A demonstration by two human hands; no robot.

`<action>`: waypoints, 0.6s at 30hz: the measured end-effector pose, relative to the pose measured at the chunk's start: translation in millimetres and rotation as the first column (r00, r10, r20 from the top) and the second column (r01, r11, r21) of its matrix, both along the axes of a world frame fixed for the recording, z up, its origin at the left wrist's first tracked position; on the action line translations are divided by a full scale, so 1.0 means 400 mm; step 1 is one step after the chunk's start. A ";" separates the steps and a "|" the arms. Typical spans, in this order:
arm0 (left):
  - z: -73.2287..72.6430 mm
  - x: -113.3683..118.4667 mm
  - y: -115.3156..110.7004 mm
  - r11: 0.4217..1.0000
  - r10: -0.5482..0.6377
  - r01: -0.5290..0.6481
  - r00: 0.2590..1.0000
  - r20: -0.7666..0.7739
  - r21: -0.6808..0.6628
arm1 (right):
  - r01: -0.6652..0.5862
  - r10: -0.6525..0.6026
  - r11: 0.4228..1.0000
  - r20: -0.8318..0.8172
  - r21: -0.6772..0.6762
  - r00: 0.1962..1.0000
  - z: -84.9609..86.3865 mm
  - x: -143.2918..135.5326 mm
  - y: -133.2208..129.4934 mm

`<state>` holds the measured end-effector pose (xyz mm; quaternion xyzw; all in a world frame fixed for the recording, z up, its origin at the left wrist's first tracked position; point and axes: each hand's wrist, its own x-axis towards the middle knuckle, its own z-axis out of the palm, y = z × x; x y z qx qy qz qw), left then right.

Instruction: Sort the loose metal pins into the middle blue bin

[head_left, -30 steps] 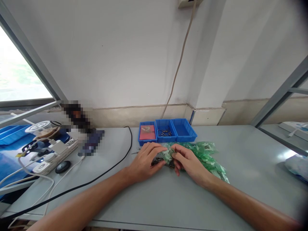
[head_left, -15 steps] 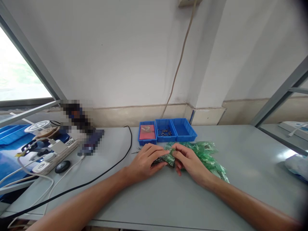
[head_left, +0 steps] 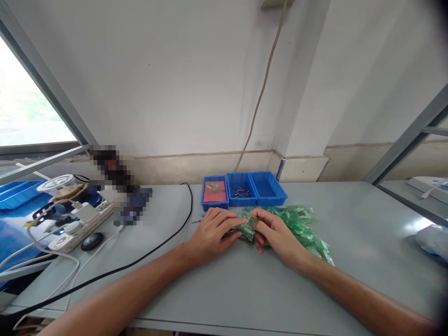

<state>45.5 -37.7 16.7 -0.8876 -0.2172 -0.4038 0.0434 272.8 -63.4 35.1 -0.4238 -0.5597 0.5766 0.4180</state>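
Between my hands is a small clear green plastic bag (head_left: 248, 227) with dark metal pieces showing at its lower left. My left hand (head_left: 213, 233) is curled over the bag's left side and the metal pieces, fingers closed on it. With thumb and fingertips, my right hand (head_left: 275, 233) pinches the bag's right edge. More green plastic bags (head_left: 303, 226) lie in a pile right beside and behind my right hand. Thin metal pins (head_left: 196, 221) rest on the table just beyond my left hand; the exact kind of metal part is too small to tell.
Three blue bins stand behind my hands: one with a pink sheet (head_left: 214, 191), one with loose metal pieces (head_left: 240, 192), and a right-hand bin (head_left: 268, 186). A black cable (head_left: 147, 254) crosses the table at left. A power strip (head_left: 80, 226) and a mouse (head_left: 92, 241) sit further left.
Both hands stay almost in place on the bag. The bag between them has shifted slightly in shape; otherwise the view has barely moved.
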 end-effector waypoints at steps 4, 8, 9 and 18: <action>-0.003 -0.001 0.002 1.000 0.009 -0.009 1.000 0.003 -0.005 | 0.002 -0.002 1.000 0.008 -0.013 1.000 0.004 -0.002 0.001; 0.002 -0.001 0.000 1.000 -0.014 0.014 1.000 0.015 -0.012 | 0.006 -0.006 1.000 -0.001 -0.029 1.000 0.007 -0.003 -0.002; 0.004 -0.001 -0.002 1.000 -0.024 0.024 1.000 0.018 -0.010 | 0.007 -0.007 1.000 -0.008 -0.030 1.000 0.007 -0.003 -0.003; 0.012 0.001 -0.011 1.000 -0.016 0.017 1.000 -0.010 0.013 | 0.013 -0.013 1.000 -0.002 -0.025 1.000 0.004 0.001 -0.002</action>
